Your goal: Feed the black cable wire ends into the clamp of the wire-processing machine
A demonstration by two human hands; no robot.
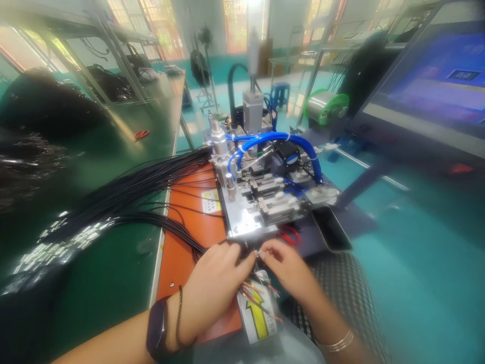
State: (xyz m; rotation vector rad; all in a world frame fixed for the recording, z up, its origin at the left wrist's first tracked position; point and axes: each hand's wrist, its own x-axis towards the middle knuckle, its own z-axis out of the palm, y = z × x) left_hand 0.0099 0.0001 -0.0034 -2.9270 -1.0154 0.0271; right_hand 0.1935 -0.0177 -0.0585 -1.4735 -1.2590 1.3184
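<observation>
Both hands (217,285) (288,268) seemingly pinch black wires (170,235) near shelved bundles of black cable (109,86).

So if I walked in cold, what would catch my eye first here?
The metal machine looped with bright blue tubing stands at the centre, on an orange mat. A thick sheaf of black wires fans out from its left side across the green bench, and at the bottom the left hand and right hand meet over the wires. A large screen glows blue at upper right.
</observation>
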